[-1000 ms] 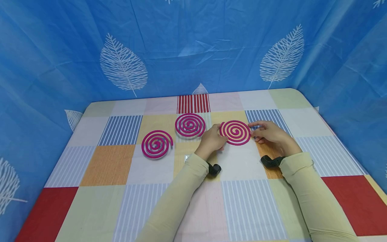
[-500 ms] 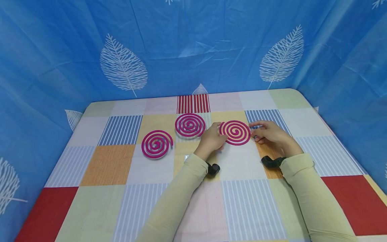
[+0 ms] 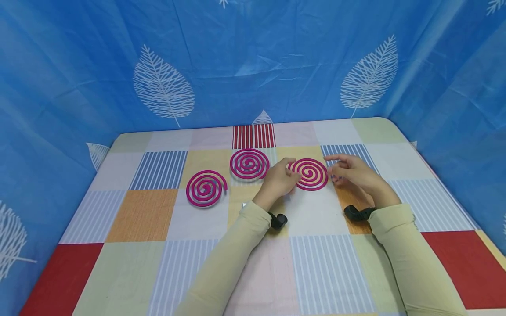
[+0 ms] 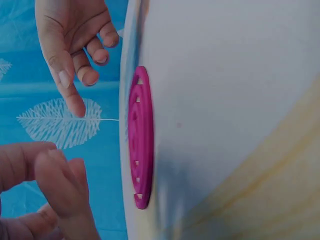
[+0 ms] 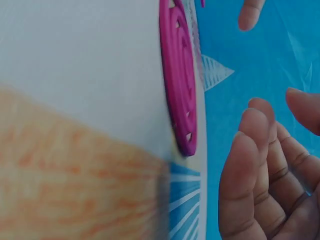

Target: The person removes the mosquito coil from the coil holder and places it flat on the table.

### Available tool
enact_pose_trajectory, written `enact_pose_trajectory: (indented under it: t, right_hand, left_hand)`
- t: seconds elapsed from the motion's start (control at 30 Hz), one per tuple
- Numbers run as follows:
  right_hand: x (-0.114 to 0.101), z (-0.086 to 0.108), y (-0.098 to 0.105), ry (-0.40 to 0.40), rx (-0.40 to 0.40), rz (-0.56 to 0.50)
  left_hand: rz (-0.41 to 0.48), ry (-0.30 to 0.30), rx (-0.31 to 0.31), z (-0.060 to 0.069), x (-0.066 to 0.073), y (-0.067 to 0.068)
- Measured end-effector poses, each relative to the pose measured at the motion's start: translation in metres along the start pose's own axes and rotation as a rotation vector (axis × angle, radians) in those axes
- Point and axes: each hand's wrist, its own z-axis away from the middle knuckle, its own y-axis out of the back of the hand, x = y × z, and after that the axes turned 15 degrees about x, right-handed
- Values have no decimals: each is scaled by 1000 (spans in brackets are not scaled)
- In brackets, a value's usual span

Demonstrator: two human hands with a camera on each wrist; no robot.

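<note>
A magenta mosquito coil (image 3: pixel 308 174) lies flat on the patchwork cloth, between my two hands. My left hand (image 3: pixel 278 181) hovers at its left side, thumb and fingers apart and holding nothing. At the coil's right side my right hand (image 3: pixel 357 175) also holds nothing, its index finger stretched toward the left. Seen from the left wrist, the coil (image 4: pixel 141 137) rests on the cloth with both hands raised off it. The right wrist view has the same coil (image 5: pixel 179 75) clear of the loosely bent right fingers (image 5: pixel 242 175).
Two more magenta coils lie to the left: one toward the back (image 3: pixel 249 163), another nearer and further left (image 3: pixel 205 189). A small pale square (image 3: pixel 243 205) is partly hidden by the left sleeve. Blue leaf-printed curtains (image 3: pixel 253 66) stand behind and beside the table.
Both hands have come off the edges of the right-hand coil, their fingers parting and lifting slightly. All three coils stay in place on the cloth.
</note>
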Motion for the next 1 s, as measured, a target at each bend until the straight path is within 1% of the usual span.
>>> enact_pose_trajectory:
  t: [0.13, 0.33, 0.43, 0.63, 0.8, 1.0]
  right_hand:
    - [-6, 4, 0, 78, -7, -3]
    - [-16, 10, -3, 155, 4, -28]
    - [-21, 12, -5, 182, 11, -45]
    - [-29, 16, -7, 206, 13, -60]
    - [-35, 19, -8, 244, 9, -76]
    - [-42, 23, -10, 290, 1, -95]
  left_hand:
    - [8, -66, 20, 2, 2, 7]
    - [36, -137, 12, 4, 3, 20]
    - [51, -164, 3, 7, 5, 28]
    - [73, -219, -24, 10, 8, 42]
    - [101, -237, -44, 13, 7, 52]
    - [123, -298, -35, 17, 6, 64]
